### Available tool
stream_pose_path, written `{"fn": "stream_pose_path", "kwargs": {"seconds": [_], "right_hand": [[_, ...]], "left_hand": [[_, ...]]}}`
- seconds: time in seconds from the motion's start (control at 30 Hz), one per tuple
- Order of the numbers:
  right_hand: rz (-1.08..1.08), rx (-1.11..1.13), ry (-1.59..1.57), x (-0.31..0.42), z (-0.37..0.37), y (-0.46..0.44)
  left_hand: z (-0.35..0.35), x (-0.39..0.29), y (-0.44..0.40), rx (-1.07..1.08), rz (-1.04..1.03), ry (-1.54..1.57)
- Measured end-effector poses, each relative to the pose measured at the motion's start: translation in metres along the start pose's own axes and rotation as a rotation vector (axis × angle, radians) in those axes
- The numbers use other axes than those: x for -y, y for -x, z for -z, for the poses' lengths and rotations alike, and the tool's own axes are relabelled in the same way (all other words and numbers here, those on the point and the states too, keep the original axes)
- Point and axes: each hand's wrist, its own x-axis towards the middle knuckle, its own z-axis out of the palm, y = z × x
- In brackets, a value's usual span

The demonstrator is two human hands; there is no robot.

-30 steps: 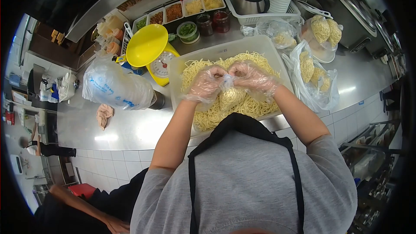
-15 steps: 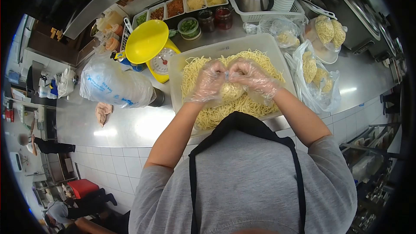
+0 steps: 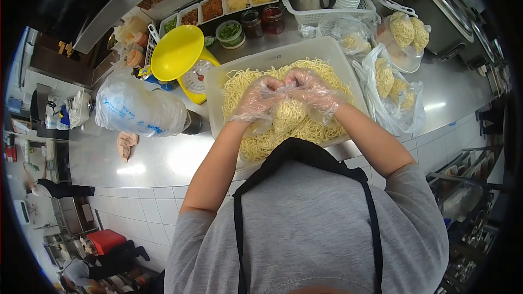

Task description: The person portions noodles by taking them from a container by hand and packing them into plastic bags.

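My left hand (image 3: 260, 97) and my right hand (image 3: 313, 91), both in clear plastic gloves, are closed on the gathered top of a clear plastic bag of noodles (image 3: 289, 115). Their fingertips meet at the bag's neck, with the filled part hanging below. The bag is over a large translucent bin (image 3: 215, 84) of loose yellow noodles (image 3: 261, 144). Fingers and gloves partly hide the neck of the bag.
Left of the bin stand a yellow kitchen scale (image 3: 177, 54) and a large plastic bag (image 3: 139, 109). To the right lie bagged noodles (image 3: 384, 79) in a white carrier bag. Topping containers (image 3: 211, 8) line the back. A crumpled cloth (image 3: 126, 146) lies on the counter (image 3: 98, 158). Other people are at far left.
Both hands stay at the bag's neck, fingers slightly shifted, and more of the noodle-filled bag shows beneath them. The whole view has shifted slightly.
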Motion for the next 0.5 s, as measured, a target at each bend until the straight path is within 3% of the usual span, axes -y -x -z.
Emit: {"fn": "stream_pose_path", "kwargs": {"seconds": [0.2,0.37,0.5], "right_hand": [[-0.069,0.152,-0.185,0.000,0.006,-0.003],[-0.085,0.171,-0.176,0.004,0.008,-0.002],[-0.047,0.206,-0.162,-0.001,0.009,-0.004]], "left_hand": [[-0.005,-0.004,0.000,0.011,0.010,-0.132],[-0.016,-0.001,0.001,-0.154,-0.224,-0.388],[-0.025,0.008,-0.002,-0.184,-0.167,-0.303]]}}
